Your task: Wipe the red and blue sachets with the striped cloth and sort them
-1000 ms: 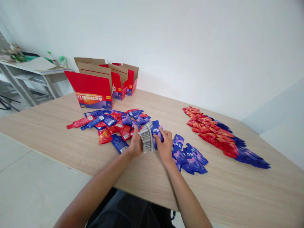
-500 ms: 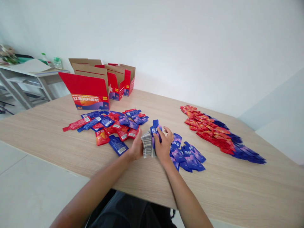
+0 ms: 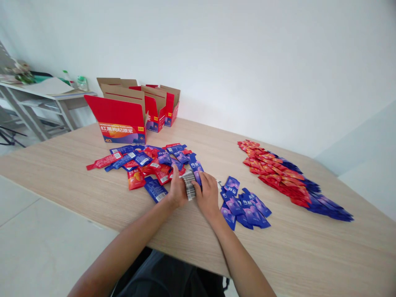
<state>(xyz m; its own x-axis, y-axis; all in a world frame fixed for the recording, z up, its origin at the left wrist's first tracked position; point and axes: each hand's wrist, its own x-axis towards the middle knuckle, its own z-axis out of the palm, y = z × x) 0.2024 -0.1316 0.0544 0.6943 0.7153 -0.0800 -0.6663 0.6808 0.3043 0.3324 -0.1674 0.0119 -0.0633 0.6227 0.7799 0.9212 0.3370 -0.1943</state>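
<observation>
We've got a stack of sachets [image 3: 189,186] clamped btwn our L hand [image 3: 178,190] & R hand [image 3: 207,194], over the near part of the surface [image 3: 293,251]; can't tell if it touches down. Striped b/w edges face us, w/ a blue sachet [image 3: 196,166] at the stack's R end, neck pointing away.

L hand cups the L side, thumb up; R hand's curled round the blue sachet, thumb on the stack side. L forearm [image 3: 139,231] & R forearm [image 3: 237,249] slant in toward each other.

Just beyond & L of the hands: a loose pile [image 3: 154,166] of red & blue sachets, some barcode up. Just R of the R hand: a small blue spread [image 3: 250,209], overlapping. Farther off, well R: a long row [image 3: 275,173], red & blue.

Past the pile, L of the hands: front box [image 3: 120,113], red, flaps open, & rear boxes [image 3: 160,117] behind, also open. Insides hidden, so can't tell contents.
</observation>
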